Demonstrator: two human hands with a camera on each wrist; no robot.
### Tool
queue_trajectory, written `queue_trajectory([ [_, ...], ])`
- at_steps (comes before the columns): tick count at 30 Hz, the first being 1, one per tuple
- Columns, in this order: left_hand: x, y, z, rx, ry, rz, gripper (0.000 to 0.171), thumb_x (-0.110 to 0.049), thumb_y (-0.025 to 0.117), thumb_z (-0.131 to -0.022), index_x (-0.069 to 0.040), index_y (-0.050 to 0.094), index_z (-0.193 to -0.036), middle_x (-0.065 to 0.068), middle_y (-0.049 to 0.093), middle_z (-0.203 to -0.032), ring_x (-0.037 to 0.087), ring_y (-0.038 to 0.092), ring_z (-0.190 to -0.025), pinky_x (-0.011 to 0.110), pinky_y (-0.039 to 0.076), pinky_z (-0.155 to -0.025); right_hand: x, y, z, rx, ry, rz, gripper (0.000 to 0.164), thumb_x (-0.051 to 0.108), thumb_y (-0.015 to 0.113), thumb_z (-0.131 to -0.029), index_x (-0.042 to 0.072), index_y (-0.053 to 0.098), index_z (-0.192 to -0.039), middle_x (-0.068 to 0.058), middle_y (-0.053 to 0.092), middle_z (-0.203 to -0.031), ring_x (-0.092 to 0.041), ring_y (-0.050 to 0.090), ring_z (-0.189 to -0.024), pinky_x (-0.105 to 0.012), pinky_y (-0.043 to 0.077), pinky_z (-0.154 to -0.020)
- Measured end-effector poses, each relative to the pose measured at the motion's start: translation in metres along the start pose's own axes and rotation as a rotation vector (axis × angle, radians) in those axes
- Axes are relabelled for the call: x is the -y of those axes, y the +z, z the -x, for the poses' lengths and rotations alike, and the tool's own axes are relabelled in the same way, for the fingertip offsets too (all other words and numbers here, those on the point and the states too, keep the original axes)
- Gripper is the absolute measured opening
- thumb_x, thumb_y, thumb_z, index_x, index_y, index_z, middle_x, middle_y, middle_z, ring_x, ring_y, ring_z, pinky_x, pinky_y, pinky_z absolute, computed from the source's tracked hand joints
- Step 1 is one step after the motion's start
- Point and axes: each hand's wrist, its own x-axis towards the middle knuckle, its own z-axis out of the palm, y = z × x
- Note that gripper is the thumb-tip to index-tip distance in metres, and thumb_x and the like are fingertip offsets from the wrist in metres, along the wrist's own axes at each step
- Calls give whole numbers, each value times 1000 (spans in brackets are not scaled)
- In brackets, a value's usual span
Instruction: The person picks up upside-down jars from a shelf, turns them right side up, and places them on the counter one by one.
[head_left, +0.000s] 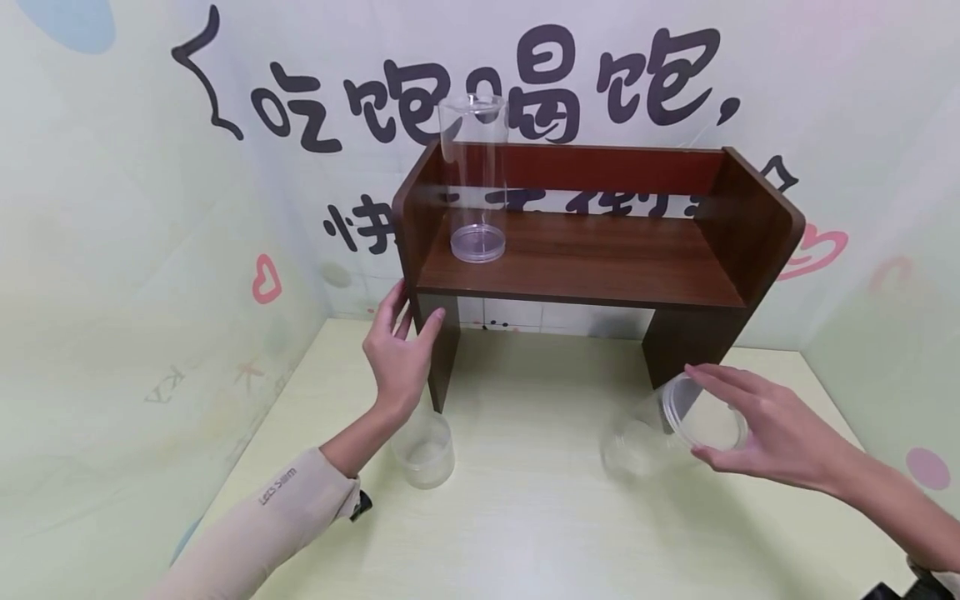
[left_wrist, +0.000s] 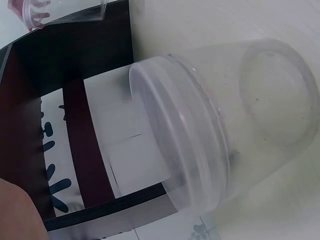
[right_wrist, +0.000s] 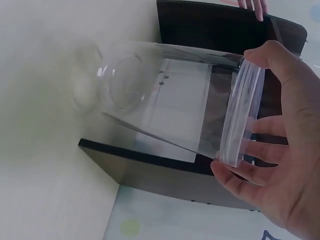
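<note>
My right hand (head_left: 772,425) grips a tall clear plastic jar (right_wrist: 165,95) round its ridged lid (right_wrist: 242,110). The jar tilts, its base low over the table by the right leg of a dark brown wooden shelf (head_left: 585,258). At the shelf's left side panel, my left hand (head_left: 401,358) holds the front edge, thumb on the inner side and fingers on the outer side. A shorter translucent jar (head_left: 431,462) stands on the table below my left wrist; its wide lid (left_wrist: 185,135) fills the middle of the left wrist view.
Another tall clear jar (head_left: 476,183) stands on the shelf board, near its left end. The pale table (head_left: 510,525) meets a printed cloth backdrop (head_left: 187,250) with large dark characters behind and at both sides.
</note>
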Motion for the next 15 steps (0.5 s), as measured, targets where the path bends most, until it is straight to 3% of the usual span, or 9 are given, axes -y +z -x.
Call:
queue_trajectory([
  [4, 0, 2, 0, -24, -10, -9, 63, -4, 85, -88, -3, 61, -146, 11, 65, -144, 21, 61, -137, 29, 53, -109, -3, -6, 7, 62, 49, 54, 94, 38, 99, -61, 8, 66, -143, -11, 70, -133, -31, 69, -114, -4, 37, -103],
  [6, 1, 3, 0, -32, -12, -13, 62, -4, 85, -88, -2, 62, -145, 12, 66, -143, 22, 62, -136, 30, 55, -108, -5, -9, 12, 88, 68, 89, 94, 38, 100, -59, 10, 67, -142, -9, 71, -133, -30, 70, -114, -17, 48, -96],
  [9, 2, 4, -1, -39, -15, -19, 59, -3, 85, -88, -2, 64, -143, 12, 68, -141, 23, 63, -134, 31, 56, -106, -10, -13, 19, 116, 76, 124, 93, 40, 100, -57, 9, 68, -140, -9, 71, -130, -31, 71, -111, -34, 56, -84],
  [15, 3, 7, 1, -48, -26, -7, 51, -1, 81, -89, -2, 67, -139, 13, 71, -135, 29, 67, -130, 32, 59, -102, -19, -21, 32, 158, 110, 165, 92, 41, 101, -58, 8, 68, -137, -8, 71, -130, -30, 70, -111, -36, 58, -81],
])
